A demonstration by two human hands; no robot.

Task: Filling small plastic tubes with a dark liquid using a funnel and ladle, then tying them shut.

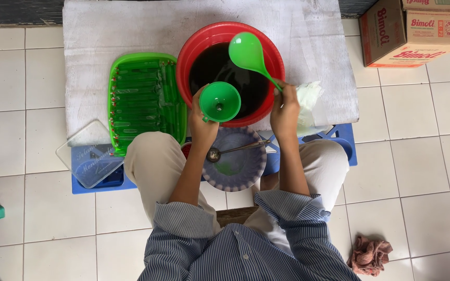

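Two cartons [415, 31] top right; left hand [203, 127] pinching funnel [220, 101], right hand [285, 112] gripping ladle [248, 52].

We list two items: funnel [220, 101], green plastic, mouth up, held upright over the near rim of the basin; ladle [251, 56], green plastic, bowl raised above the dark liquid, handle slanting down-right.

Blue-and-white pinstriped shirt [246, 250], sleeves rolled to the elbows, buttoned cuffs folded back; beige trousers [152, 161], possibly cotton; bare forearms.
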